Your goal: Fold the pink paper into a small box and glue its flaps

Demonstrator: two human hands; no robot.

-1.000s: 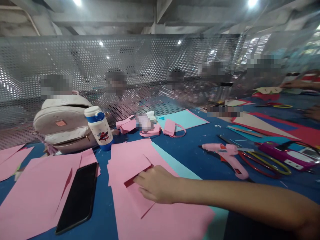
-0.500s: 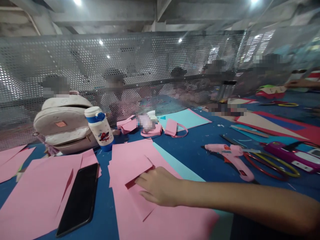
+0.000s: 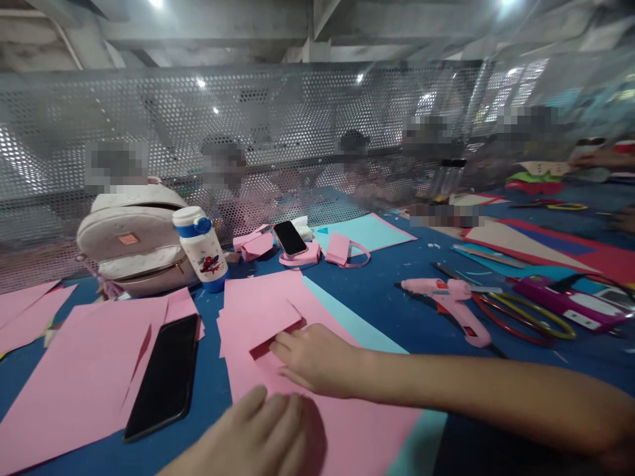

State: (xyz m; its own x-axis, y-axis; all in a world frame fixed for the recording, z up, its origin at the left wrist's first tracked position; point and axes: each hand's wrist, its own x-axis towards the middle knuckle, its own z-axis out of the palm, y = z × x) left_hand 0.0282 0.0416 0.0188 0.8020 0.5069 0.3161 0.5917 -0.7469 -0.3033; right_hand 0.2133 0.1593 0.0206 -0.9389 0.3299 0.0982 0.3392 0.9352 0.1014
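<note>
My right hand (image 3: 320, 362) reaches in from the right with its fingers closed at the folded flap of a small pink paper piece (image 3: 278, 363). That piece lies on a larger pink paper sheet (image 3: 262, 294), and a light blue sheet (image 3: 342, 307) shows from under its right side. At the bottom, my left hand (image 3: 262, 433) hovers over the pink sheet, a little below the right hand. Its fingers are bent and slightly apart, with nothing seen in them; their tips are partly hidden.
Left of the sheet lie a black phone (image 3: 166, 377) and more pink paper (image 3: 84, 370). A bottle (image 3: 203, 254) and a backpack (image 3: 133, 244) stand behind. To the right are a pink glue gun (image 3: 454, 301), scissors (image 3: 526, 317) and a purple device (image 3: 570, 301). Small pink paper bags (image 3: 340, 251) lie farther back.
My left hand has come into view from the bottom, toward the pink paper. My right hand stays at the folded piece. The view has shifted slightly.
</note>
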